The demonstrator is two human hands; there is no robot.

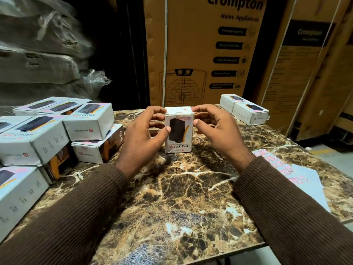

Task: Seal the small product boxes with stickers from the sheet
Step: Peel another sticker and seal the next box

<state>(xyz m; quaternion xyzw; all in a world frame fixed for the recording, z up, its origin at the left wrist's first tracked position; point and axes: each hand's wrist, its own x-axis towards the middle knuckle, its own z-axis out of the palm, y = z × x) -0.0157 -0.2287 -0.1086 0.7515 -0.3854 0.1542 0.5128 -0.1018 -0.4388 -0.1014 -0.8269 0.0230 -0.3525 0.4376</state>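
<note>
Near the far edge of the tabletop (172, 197), a small white box (179, 131) is standing upright. The left hand (142, 134) and right hand (219, 131) are holding it, fingers curled around its sides. The sticker sheet (298, 175) is lying by the right edge. More boxes (57, 134) are piling up at the left edge.

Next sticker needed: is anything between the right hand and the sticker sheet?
Nothing visible. The right hand holds the upright box with the left hand; the sticker sheet lies on bare table to its right.
</note>
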